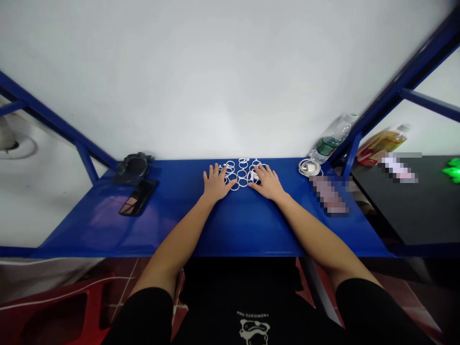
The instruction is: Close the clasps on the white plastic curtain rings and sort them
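Several small white rings (241, 173) lie in a loose cluster at the back middle of a blue table (230, 225), near the white wall. My left hand (215, 183) rests flat on the table at the cluster's left edge, fingers spread and touching the nearest rings. My right hand (266, 182) lies flat at the cluster's right edge, fingers stretched over a few rings. Neither hand grips anything.
A dark phone (138, 197) and a black crumpled object (132, 167) lie at the left back. A coiled white cable (309, 167) and a clear bottle (332, 137) sit at the right back. Blue frame bars slant up at both sides. A black table (413, 206) stands to the right.
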A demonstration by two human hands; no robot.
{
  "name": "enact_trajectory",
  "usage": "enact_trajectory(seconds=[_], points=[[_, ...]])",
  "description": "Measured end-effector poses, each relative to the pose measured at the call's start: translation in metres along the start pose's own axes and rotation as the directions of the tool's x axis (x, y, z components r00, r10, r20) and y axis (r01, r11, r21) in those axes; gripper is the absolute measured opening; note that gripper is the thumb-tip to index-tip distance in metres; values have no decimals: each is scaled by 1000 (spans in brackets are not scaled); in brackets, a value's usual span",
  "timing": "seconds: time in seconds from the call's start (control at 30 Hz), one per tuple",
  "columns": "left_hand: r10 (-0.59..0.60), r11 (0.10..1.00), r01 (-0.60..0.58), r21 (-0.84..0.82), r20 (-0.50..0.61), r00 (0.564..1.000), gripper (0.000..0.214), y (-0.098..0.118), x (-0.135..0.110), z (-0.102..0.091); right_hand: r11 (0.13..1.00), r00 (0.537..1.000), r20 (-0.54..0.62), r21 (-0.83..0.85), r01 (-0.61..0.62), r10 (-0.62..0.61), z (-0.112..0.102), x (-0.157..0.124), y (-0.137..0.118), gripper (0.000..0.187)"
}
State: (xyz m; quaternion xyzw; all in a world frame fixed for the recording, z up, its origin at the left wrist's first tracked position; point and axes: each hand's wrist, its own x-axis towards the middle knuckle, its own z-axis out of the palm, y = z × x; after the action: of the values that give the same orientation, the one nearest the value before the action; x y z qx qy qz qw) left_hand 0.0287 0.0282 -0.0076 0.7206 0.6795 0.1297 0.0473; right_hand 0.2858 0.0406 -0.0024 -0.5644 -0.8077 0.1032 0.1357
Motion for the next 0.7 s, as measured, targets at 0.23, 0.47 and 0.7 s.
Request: enact_trajectory(seconds=[0.23,0.47,0.7], points=[[-59,998,53,-42,-160,985,80,-9,4,-4,999,992,-118,-12,44,-45,4,1,12,66],[96,991,-108,-83,-141,985,84,-22,-6,-9,975,927,-319,37,220,-197,-2,-3,24,36],[102,991,-98,-91,42,994,86,-22,-3,-3,965,920,-344,108,239,-189,-7,-7,17,30]])
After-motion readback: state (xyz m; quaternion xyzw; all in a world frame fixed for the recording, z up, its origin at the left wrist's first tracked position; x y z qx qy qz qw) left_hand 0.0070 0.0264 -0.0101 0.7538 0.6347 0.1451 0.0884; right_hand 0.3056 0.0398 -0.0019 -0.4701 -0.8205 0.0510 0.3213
